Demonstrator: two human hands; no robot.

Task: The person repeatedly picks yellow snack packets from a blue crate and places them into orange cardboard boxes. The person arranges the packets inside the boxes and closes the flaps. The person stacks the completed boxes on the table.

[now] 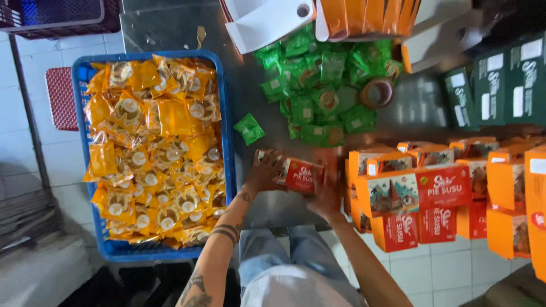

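Both hands hold one red and orange carton (pixel 300 174) lying on the grey steel table (pixel 170 28). My left hand (pixel 263 172) grips its left end. At the carton's right end is my right hand (pixel 325 196), blurred. Just left of the hands, a blue crate (pixel 225 113) is heaped with several yellow snack packets (pixel 153 148). Beyond the carton lies a pile of green snack packets (pixel 324 91); one green packet (pixel 249 128) lies apart from it.
Stacked orange and red cartons (pixel 432 193) fill the table's right side, with dark green cartons (pixel 500 85) behind them. A tape roll (pixel 377 92) rests on the green pile. Orange flat cartons (pixel 364 17) and a white tray (pixel 267 23) lie at the far edge. Tiled floor lies below.
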